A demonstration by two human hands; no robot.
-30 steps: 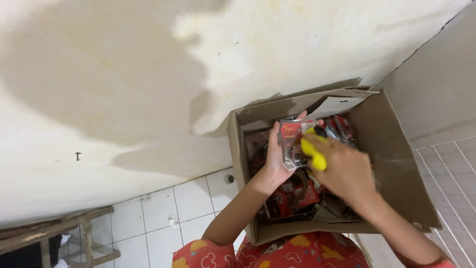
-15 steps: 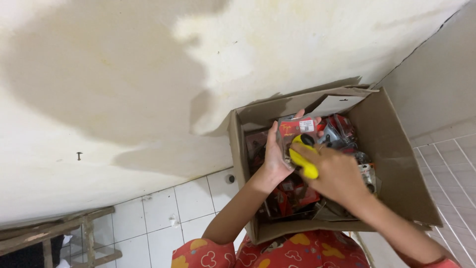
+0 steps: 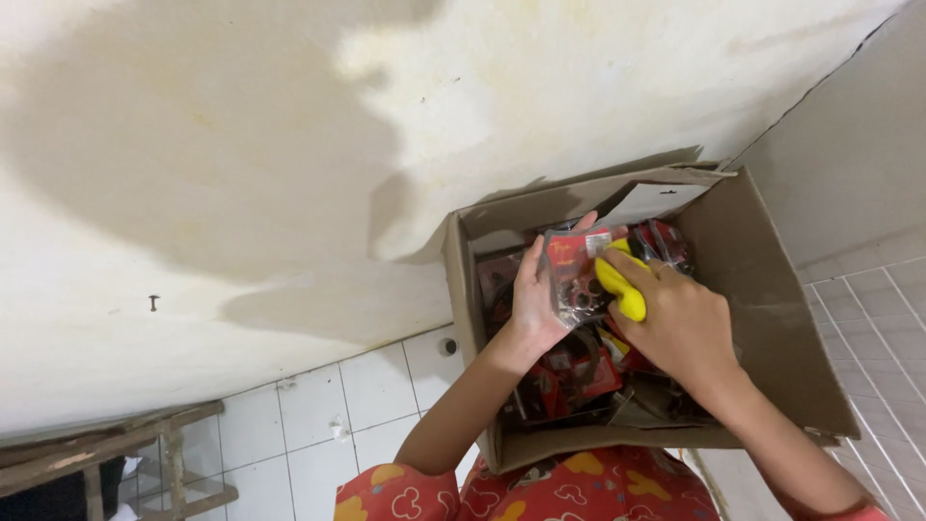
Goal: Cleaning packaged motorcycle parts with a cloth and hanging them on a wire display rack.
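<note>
Maybe the small packet point(image 3: 576, 275), pinched by the left hand point(image 3: 536, 307) over the box point(image 3: 772, 318) at middle right, could slip while the right hand point(image 3: 680, 323) squeezes the yellow tool point(image 3: 621, 287).

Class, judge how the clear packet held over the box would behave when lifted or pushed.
The packet probably flexes: it looks like thin plastic film. Likely light, since the left hand props it by one edge. Its glossy face may slip.
</note>
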